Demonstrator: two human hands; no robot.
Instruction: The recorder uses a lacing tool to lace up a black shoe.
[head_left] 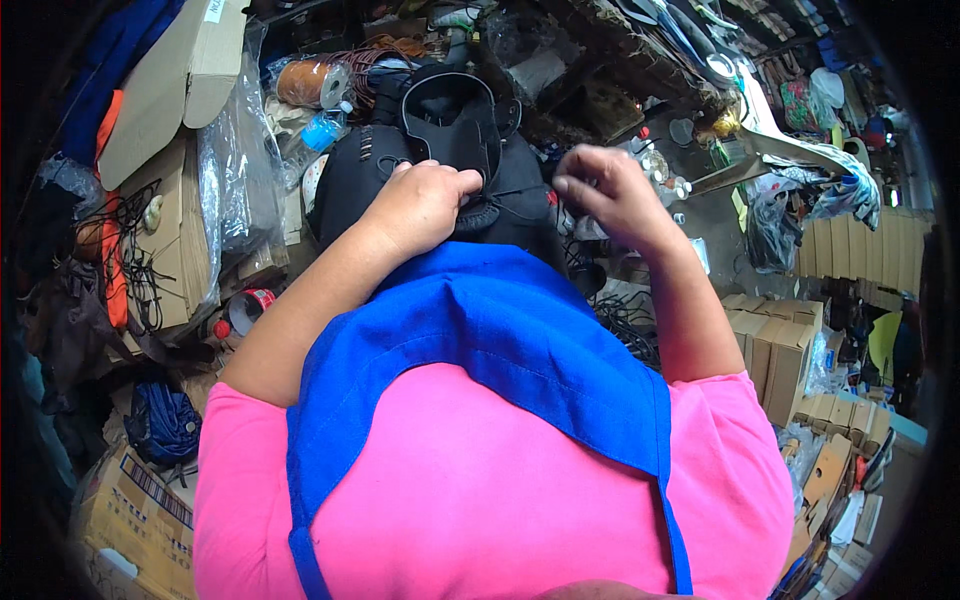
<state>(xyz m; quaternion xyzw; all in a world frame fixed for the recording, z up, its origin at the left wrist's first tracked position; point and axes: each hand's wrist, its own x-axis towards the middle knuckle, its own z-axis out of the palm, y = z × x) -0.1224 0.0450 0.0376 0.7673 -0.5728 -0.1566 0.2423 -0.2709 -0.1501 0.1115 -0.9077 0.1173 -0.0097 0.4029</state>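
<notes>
On my lap, over my blue apron [470, 290], lies a black item with a raised, rounded opening [450, 82]; it looks like footwear, but its exact kind is unclear. My left hand [425, 200] is closed on the edge of a black piece [480, 215] at its near side, thumb pointing right. Thin dark strands run from that piece toward the right. Raised beside it, my right hand [608, 190] has curled fingers pressed together; what they hold, if anything, cannot be made out. A small dark loop [388, 168] lies just beyond my left hand.
At the far left are a spool of orange thread [310, 82] and a bottle of blue liquid [325, 128]. Cardboard [180, 90] and plastic sheeting [240, 150] stand left. Small bottles [660, 170] stand beyond my right hand. Stacked cardboard boxes [775, 340] are at the right.
</notes>
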